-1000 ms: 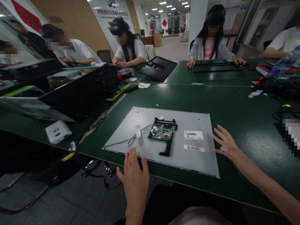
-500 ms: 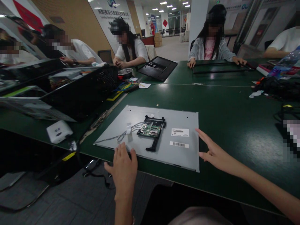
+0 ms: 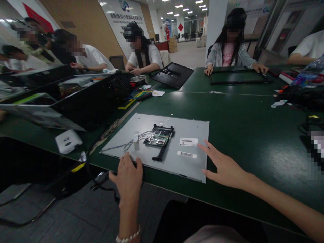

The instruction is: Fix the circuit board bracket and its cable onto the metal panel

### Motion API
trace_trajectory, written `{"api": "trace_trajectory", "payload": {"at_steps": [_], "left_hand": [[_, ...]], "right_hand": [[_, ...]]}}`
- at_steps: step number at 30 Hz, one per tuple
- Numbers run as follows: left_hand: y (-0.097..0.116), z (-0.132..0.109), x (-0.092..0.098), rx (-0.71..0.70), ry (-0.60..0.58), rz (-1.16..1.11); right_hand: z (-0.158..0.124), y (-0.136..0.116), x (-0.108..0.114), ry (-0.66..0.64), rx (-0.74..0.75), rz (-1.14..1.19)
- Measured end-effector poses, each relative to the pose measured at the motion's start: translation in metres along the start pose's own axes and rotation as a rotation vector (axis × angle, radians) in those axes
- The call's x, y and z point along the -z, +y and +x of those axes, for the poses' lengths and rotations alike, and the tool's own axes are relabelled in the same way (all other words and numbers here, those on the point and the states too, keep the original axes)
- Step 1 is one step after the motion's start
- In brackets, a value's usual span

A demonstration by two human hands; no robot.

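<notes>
A grey metal-backed display panel (image 3: 169,165) lies flat on the green table before me. A green circuit board (image 3: 158,137) on a black bracket (image 3: 162,153) rests on its middle, with grey cables (image 3: 129,144) running left. Two white labels, one a barcode label (image 3: 186,154), are stuck toward the right side. At the panel's near edge, my left hand (image 3: 129,175) has its fingertips bent over the rim, holding nothing I can see. Spread fingers of my right hand (image 3: 222,165) reach over the right edge, near the labels; whether they touch the surface I cannot tell.
A white box-shaped device (image 3: 68,141) and a large black casing (image 3: 93,101) stand to the left. Farther back lies a black plastic cover (image 3: 173,75). Across the table (image 3: 240,111), a person holds a black frame (image 3: 238,82). Cables hang off the near left edge.
The panel has shifted a little left in view. My right hand has moved left, its fingers spreading wider and now overlapping the panel. My left hand stays at the near edge.
</notes>
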State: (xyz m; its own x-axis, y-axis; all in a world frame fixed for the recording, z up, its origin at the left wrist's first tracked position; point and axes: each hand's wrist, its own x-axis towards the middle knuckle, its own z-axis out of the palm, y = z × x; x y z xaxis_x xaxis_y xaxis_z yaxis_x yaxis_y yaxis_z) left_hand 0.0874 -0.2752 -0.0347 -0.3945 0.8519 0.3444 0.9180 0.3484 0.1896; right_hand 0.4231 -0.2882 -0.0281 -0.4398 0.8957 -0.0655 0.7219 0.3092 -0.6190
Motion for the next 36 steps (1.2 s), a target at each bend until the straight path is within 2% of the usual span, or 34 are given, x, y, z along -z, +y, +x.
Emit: {"api": "trace_trajectory", "payload": {"at_steps": [8, 13, 22, 26, 32, 34, 36], "left_hand": [[0.000, 0.009, 0.006, 0.074, -0.018, -0.022], [-0.002, 0.013, 0.007, 0.080, -0.029, -0.023], [-0.013, 0.019, -0.004, 0.073, 0.013, -0.010], [-0.011, 0.021, -0.001, 0.076, -0.007, 0.015], [-0.010, 0.030, 0.006, 0.081, -0.045, 0.075], [-0.004, 0.040, 0.009, 0.046, -0.005, 0.096], [0.008, 0.055, 0.013, -0.072, 0.055, 0.080]], "right_hand": [[0.013, -0.005, -0.002, -0.014, 0.134, -0.215], [0.020, -0.013, -0.004, -0.056, 0.167, -0.301], [0.032, -0.013, -0.006, -0.034, 0.233, -0.352], [0.034, -0.010, -0.006, -0.030, 0.265, -0.340], [0.032, -0.004, -0.007, -0.035, 0.224, -0.272], [0.031, -0.003, -0.007, -0.033, 0.221, -0.264], [0.031, -0.002, -0.006, -0.031, 0.225, -0.260]]}}
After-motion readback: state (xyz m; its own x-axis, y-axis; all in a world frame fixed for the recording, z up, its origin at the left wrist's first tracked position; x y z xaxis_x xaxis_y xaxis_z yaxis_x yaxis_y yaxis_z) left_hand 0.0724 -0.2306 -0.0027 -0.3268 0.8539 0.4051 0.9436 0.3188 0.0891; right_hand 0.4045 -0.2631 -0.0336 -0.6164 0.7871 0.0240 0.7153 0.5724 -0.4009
